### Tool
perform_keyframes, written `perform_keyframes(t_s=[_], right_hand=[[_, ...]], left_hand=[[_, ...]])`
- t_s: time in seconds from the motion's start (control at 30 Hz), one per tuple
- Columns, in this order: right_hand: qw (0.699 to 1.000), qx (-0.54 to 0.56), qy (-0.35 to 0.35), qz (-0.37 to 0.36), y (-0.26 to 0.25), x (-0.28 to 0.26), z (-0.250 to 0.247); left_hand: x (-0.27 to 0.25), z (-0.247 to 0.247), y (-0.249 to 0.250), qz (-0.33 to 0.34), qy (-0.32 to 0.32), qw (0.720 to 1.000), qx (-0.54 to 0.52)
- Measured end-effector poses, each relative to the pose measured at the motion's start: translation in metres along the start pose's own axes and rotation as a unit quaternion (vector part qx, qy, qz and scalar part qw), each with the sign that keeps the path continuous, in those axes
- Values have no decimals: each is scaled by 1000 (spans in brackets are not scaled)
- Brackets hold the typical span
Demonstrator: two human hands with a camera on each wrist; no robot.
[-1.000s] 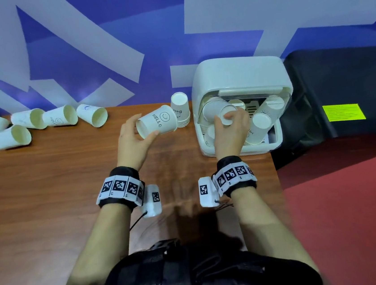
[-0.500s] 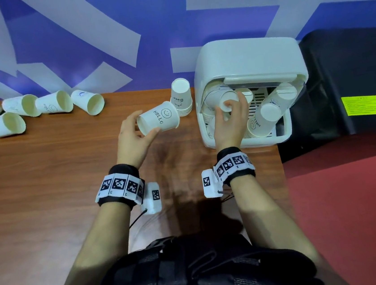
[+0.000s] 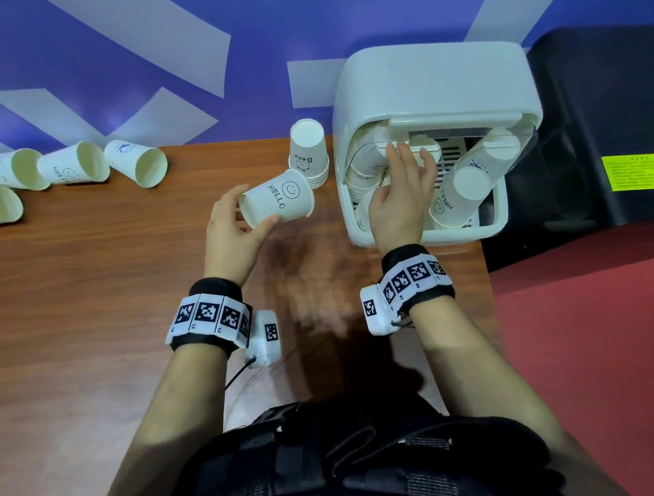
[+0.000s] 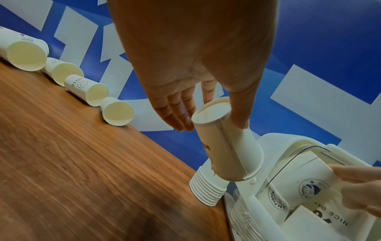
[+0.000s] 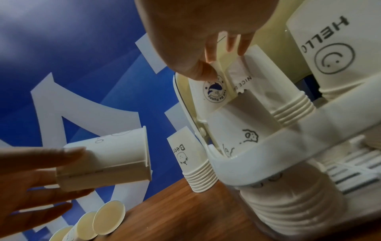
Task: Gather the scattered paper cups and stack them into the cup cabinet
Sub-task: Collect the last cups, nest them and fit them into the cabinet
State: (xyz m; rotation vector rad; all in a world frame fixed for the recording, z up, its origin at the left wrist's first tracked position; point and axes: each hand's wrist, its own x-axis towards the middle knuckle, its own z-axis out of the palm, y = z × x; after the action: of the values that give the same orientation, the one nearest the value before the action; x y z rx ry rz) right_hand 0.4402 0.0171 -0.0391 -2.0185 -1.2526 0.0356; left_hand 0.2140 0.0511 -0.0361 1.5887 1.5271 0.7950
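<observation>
My left hand (image 3: 250, 211) grips a white "HELLO" paper cup (image 3: 277, 202) on its side, thumb on one wall and fingers on the other, just above the table beside an upside-down cup stack (image 3: 308, 152). In the left wrist view that cup (image 4: 226, 143) hangs over the stack (image 4: 208, 190). My right hand (image 3: 402, 170) reaches into the white cup cabinet (image 3: 429, 85). In the right wrist view the right hand (image 5: 218, 62) pinches the base of an upturned cup with a round blue logo (image 5: 214, 91), which sits on a stack in the cabinet's left slot.
Several loose cups lie on their sides at the table's far left by the wall (image 3: 76, 168). A tall "HELLO" stack (image 3: 465, 187) leans in the cabinet's right side. A black box (image 3: 609, 126) stands right of the cabinet, past the table edge. Red floor lies to the right.
My right hand's fingers have slid a little deeper into the cabinet on the cup. The left hand has kept the HELLO cup beside the stack.
</observation>
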Motion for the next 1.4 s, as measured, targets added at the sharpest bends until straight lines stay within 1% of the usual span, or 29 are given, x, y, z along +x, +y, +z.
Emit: perform_keyframes(t_s=[0.07, 0.13, 0.23, 0.3, 0.47, 0.63, 0.7, 0.8, 0.87, 0.93, 1.03, 1.13, 1.27, 1.4], right_hand=[[999, -33, -29, 8, -5, 5, -5], [994, -76, -75, 13, -11, 11, -10], [974, -154, -167, 12, -18, 16, -11], [961, -184, -206, 16, -20, 15, -6], [948, -215, -230, 33, -22, 18, 1], [946, -190, -260, 37, -27, 24, -8], [954, -165, -246, 31, -25, 17, -14], [975, -101, -196, 34, -18, -5, -26], [986, -41, -152, 56, -8, -21, -33], [990, 10, -96, 100, 3, -35, -42], [982, 85, -30, 165, 19, -47, -62], [973, 124, 2, 193, 31, -49, -80], [970, 104, 44, 216, 46, -47, -95], [963, 103, 84, 236, 63, -49, -103]], left_hand=[[0, 2, 0, 0, -3, 1000, 0], [1, 4, -1, -1, -5, 1000, 2], [2, 6, -2, -3, -7, 1000, 2], [3, 6, -3, -4, -8, 1000, -1], [2, 4, -3, 5, -7, 1000, 3], [0, 6, 3, 16, -7, 1000, -16], [-1, 7, 7, 28, -10, 999, -20], [-2, 11, 16, 38, -19, 999, -24], [-5, 14, 23, 44, -26, 998, -27], [-9, 19, 31, 52, -36, 997, -33], [-17, 32, 48, 78, -53, 994, -47], [-24, 51, 73, 130, -90, 986, -47], [-27, 82, 111, 188, -157, 969, -27], [-21, 109, 141, 223, -174, 959, 15]])
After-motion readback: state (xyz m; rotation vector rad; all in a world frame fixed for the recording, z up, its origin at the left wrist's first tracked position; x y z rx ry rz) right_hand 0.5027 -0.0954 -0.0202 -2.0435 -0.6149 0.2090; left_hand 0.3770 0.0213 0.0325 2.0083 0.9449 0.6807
